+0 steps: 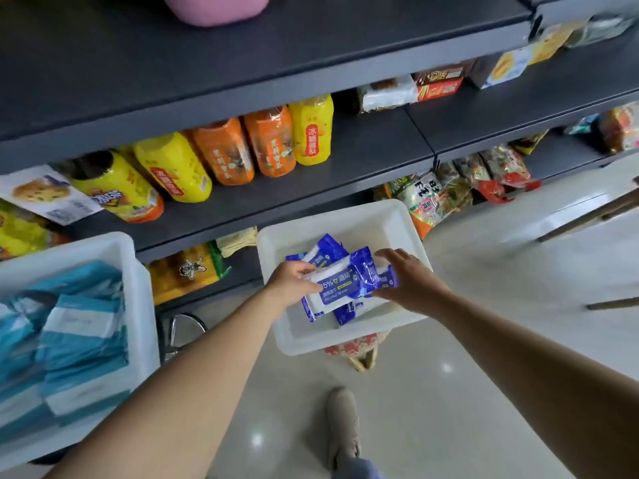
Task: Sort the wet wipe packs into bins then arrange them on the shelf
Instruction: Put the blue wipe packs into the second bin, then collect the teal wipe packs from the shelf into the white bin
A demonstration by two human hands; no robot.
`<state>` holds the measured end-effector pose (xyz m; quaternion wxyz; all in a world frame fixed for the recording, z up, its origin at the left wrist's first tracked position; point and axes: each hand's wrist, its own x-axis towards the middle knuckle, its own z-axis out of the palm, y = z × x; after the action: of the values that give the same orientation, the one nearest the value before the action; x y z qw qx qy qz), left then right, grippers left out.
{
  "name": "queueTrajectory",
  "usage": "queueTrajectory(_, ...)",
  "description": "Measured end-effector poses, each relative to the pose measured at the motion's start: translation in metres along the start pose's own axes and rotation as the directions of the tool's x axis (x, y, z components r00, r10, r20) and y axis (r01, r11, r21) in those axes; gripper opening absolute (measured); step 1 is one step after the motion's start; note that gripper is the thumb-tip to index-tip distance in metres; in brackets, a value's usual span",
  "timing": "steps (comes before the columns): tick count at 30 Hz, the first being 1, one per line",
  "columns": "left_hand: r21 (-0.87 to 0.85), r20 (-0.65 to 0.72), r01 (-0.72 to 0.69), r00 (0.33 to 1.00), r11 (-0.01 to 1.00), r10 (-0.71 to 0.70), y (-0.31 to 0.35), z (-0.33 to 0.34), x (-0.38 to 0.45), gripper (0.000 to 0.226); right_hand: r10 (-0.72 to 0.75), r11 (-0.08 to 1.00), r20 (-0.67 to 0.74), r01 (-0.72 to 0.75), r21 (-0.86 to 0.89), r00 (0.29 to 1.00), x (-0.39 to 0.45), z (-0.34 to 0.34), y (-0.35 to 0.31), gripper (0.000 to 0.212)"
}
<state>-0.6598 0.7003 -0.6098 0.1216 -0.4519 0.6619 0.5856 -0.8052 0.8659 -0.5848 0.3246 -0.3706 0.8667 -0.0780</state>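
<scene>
Several blue-and-white alcohol wipe packs [337, 288] lie piled in a white bin [345, 219] set on a stool in front of the shelves. My left hand [294, 281] grips the left end of the top pack, thumb over its edge. My right hand [406, 278] reaches in from the right, fingers spread and touching the right end of the pile. A second white bin [114, 243] at the left holds several teal-and-white wipe packs [79, 337]. The dark grey top shelf [311, 39] stretches across above.
Yellow and orange drink bottles [242, 150] line the middle shelf, with snack bags [449, 191] and boxes lower and to the right. A pink object [216, 8] sits on the top shelf. My shoe [342, 423] stands on the pale tiled floor; furniture legs [587, 219] show at right.
</scene>
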Motion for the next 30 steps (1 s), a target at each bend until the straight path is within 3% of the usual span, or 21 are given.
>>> queueTrajectory(5, 0.046, 0.014, 0.076, 0.997, 0.996, -0.077, -0.009, 0.047, 0.051, 0.042, 0.061, 0.985, 0.043, -0.068, 0.158, 0.997, 0.044, 0.023, 0.044, 0.054)
queueTrajectory(10, 0.103, 0.048, 0.136, 0.989, 0.985, -0.142, -0.015, 0.064, 0.088, 0.047, 0.119, 0.971, 0.099, -0.136, 0.197, 0.988, 0.072, 0.042, 0.068, 0.051)
queueTrajectory(15, 0.216, -0.042, 0.106, 0.994, 0.971, -0.100, -0.020, 0.073, 0.104, 0.049, 0.108, 0.984, 0.134, -0.125, 0.123, 0.985, 0.081, 0.047, 0.074, 0.056)
queueTrajectory(18, 0.355, -0.062, 0.064, 0.997, 0.932, -0.045, -0.016, 0.071, 0.101, 0.050, 0.055, 0.997, 0.152, -0.063, 0.047, 0.987, 0.081, 0.039, 0.071, 0.059)
queueTrajectory(21, 0.382, -0.075, 0.033, 0.997, 0.924, -0.005, -0.006, 0.057, 0.090, 0.055, -0.010, 0.997, 0.149, 0.021, -0.070, 0.989, 0.078, 0.021, 0.060, 0.064)
queueTrajectory(25, 0.475, -0.105, -0.017, 0.992, 0.880, 0.076, 0.009, 0.011, 0.063, 0.048, -0.126, 0.969, 0.071, 0.138, -0.203, 0.989, 0.071, -0.011, 0.021, 0.065)
queueTrajectory(30, 0.664, -0.184, -0.043, 0.958, 0.747, 0.219, 0.028, -0.072, 0.000, 0.053, -0.282, 0.904, -0.009, 0.263, -0.338, 0.959, 0.046, -0.063, -0.056, 0.071)
